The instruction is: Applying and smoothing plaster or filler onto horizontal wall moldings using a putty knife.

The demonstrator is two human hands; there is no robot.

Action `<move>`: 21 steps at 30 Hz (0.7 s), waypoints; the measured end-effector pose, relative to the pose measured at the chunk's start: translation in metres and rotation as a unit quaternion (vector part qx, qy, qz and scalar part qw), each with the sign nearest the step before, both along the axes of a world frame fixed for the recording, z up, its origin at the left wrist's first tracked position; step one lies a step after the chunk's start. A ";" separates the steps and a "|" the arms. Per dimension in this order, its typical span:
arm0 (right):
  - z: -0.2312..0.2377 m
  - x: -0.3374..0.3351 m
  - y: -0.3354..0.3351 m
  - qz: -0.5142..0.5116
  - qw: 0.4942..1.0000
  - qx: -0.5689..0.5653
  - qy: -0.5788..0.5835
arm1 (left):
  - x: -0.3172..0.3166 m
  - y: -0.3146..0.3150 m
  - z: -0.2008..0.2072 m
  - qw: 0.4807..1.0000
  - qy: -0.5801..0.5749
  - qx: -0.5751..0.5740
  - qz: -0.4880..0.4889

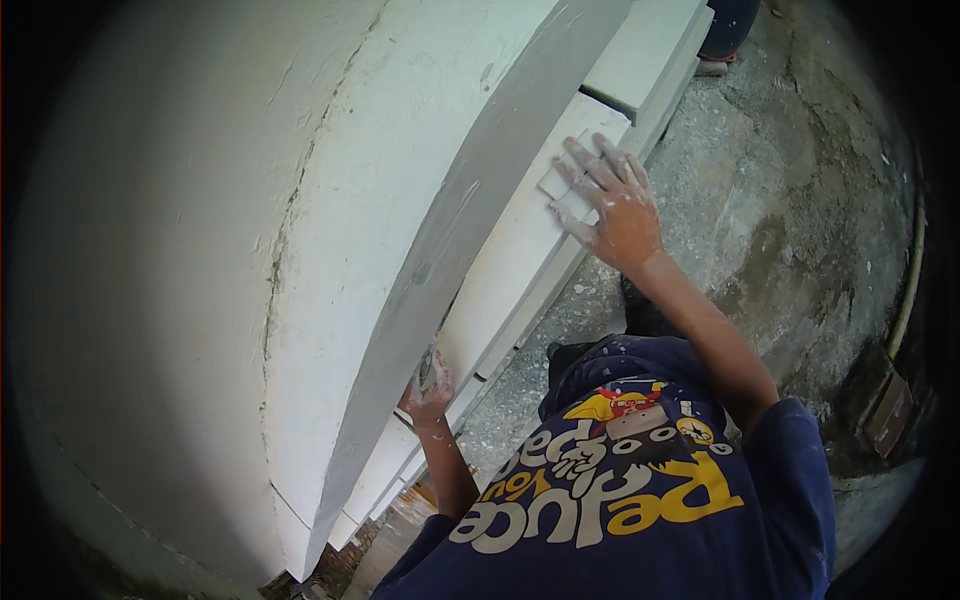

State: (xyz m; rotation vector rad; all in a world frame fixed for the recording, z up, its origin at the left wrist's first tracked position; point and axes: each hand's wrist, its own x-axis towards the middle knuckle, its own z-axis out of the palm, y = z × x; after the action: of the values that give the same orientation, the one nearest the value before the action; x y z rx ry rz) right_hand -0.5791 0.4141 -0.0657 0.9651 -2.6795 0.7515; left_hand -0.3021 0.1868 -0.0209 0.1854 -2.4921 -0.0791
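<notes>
Item: long white slab (510,275), set at the centre of the view, its long axis laid from 7 o'clock to 1 o'clock. Its inner margin is bordered by a grey strip (430,240), parallel to it.

Item: small white block, flat-faced (551,183), placed on the slab at 1 to 2 o'clock. It is mostly covered by the right hand (612,200); its full outline and long axis cannot be made out.

Right hand: powder-coated, fingers extended, parted and laid across the block, pointed toward 11 o'clock; whether the block is gripped or only pressed cannot be told.

Left hand (430,388): placed at 7 o'clock, beside the strip; fingertips obscured, finger spread and any hold indeterminable.

Surroundings: printed navy T-shirt (640,510), cut off at 5 o'clock; stained concrete floor (800,200), 2 to 3 o'clock; dark object (730,25), cropped at 1 o'clock, unidentifiable.
</notes>
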 end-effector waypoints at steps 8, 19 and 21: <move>-0.005 -0.007 0.012 0.127 0.992 -0.002 0.008 | -0.015 0.006 0.014 0.999 -0.033 -0.009 0.001; -0.004 -0.011 0.020 0.128 0.992 -0.016 -0.002 | -0.015 0.009 0.009 0.997 -0.063 0.026 0.026; -0.004 -0.024 0.020 0.057 0.998 -0.022 0.029 | -0.017 0.015 0.008 0.996 -0.065 0.050 0.027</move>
State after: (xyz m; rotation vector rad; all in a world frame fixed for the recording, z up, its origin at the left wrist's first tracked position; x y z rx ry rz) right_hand -0.6029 0.4342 -0.0695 1.1180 -2.5658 0.7869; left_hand -0.3187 0.2021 -0.0129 0.3085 -2.6121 -0.1744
